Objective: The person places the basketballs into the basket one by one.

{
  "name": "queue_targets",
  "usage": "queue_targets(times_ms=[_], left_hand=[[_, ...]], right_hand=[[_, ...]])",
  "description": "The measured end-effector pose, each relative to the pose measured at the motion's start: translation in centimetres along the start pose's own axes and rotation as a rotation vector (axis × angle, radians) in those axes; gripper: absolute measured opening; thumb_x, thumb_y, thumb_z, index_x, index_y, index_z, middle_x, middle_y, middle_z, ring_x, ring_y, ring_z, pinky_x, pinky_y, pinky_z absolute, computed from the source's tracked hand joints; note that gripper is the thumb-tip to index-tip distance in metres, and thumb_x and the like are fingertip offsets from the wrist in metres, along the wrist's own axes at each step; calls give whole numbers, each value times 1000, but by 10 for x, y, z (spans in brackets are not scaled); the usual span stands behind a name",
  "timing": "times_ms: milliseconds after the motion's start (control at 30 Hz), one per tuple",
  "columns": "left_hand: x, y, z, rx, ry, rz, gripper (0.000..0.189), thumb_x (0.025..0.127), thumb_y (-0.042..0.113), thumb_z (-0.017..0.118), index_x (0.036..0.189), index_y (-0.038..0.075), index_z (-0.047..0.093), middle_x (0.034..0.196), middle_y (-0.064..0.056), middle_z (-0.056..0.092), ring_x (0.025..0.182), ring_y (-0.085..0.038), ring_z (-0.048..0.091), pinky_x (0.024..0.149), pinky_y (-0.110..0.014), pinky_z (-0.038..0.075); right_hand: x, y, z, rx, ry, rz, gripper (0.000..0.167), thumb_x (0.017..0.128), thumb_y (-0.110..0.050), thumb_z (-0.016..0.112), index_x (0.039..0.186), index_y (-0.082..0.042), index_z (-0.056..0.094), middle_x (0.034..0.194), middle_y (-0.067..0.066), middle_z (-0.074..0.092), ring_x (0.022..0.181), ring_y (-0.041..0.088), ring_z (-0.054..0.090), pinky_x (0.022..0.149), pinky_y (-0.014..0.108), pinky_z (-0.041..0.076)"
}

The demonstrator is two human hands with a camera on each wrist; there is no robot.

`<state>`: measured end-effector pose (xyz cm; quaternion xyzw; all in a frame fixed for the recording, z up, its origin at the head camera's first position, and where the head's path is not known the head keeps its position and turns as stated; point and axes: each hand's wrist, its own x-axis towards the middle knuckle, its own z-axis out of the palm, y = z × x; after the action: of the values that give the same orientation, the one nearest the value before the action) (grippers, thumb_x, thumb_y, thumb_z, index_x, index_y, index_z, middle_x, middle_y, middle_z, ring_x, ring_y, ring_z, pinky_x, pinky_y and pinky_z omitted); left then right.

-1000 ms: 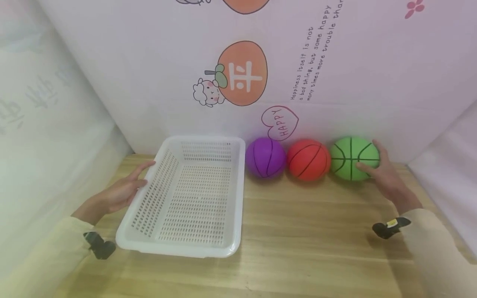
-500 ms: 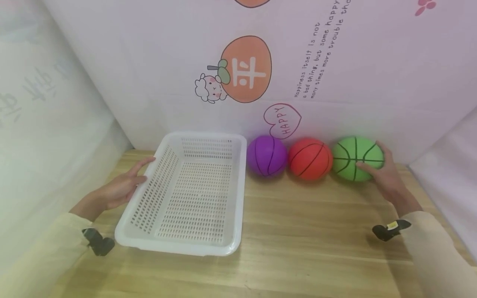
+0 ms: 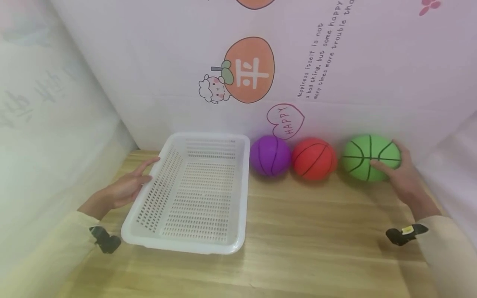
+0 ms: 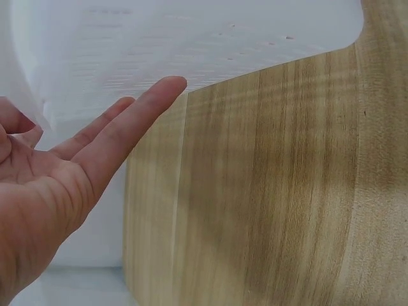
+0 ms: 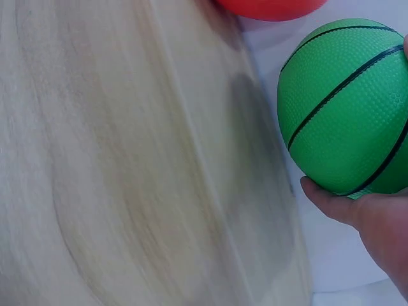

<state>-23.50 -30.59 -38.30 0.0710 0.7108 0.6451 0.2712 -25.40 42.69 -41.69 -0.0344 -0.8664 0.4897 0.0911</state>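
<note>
**Green ball (image 3: 363, 149) in the right hand (image 3: 404, 178), white basket (image 3: 244, 194) at the left**

The right hand grips the green ball at the far right of a row along the back of the table (image 3: 316, 231). Its thumb lies across the near side and fingers reach round the right side. The ball has black lines and a pebbled skin; whether its underside touches the wood is hard to tell.

A narrow gap parts it from the red ball (image 3: 314, 159), which sits in the middle of the row. The purple ball (image 3: 270, 156) is close against the red one's left and just beside the basket's right rim.

The left hand (image 3: 126, 188) touches the basket's left rim, thumb and forefinger apart. The left wrist view shows two more fingers straight, near the outer wall.

The basket is plastic, with slotted walls and floor, and stands on the left part of the table. Pale sleeves (image 3: 451, 252) cover both forearms. Behind hangs a pale printed cloth (image 3: 372, 82) bearing an orange fruit (image 3: 257, 93), a sheep (image 3: 215, 89) and a heart (image 3: 277, 114) reading "HAPPY".
</note>
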Motion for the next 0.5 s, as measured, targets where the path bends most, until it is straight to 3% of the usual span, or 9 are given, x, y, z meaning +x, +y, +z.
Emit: queue_targets(times_ms=[100, 200, 400, 500], left_hand=[[1, 0, 1, 22, 3, 18, 64, 108, 7, 26, 161, 25, -5, 151, -35, 25, 119, -41, 57, 89, -57, 53], [4, 4, 1, 34, 3, 35, 63, 109, 9, 27, 161, 27, -2, 152, -34, 25, 120, -42, 56, 89, -56, 53], [2, 4, 1, 27, 20, 4, 63, 108, 9, 27, 161, 27, -1, 152, -35, 26, 117, -42, 58, 87, -57, 54], [-1, 2, 0, 9, 13, -4, 63, 108, 8, 26, 161, 27, -2, 152, -35, 26, 119, -42, 57, 88, -58, 54]], right_hand=[[-2, -7, -8, 104, -2, -26, 88, 99, -15, 64, 161, -31, 3, 152, 25, 10, 109, 10, 43, 77, 11, 49], [-5, -16, -16, 129, 13, -46, 88, 99, -9, 63, 161, -30, 4, 152, 21, 9, 105, 1, 40, 74, 10, 51], [-17, -39, -23, 24, 18, -40, 88, 100, -16, 63, 160, -36, 2, 157, 19, 9, 118, 13, 39, 76, 8, 48], [-21, -49, -22, -30, 30, -50, 88, 99, -22, 64, 159, -40, 3, 160, 18, 10, 128, 24, 35, 92, 14, 44]])
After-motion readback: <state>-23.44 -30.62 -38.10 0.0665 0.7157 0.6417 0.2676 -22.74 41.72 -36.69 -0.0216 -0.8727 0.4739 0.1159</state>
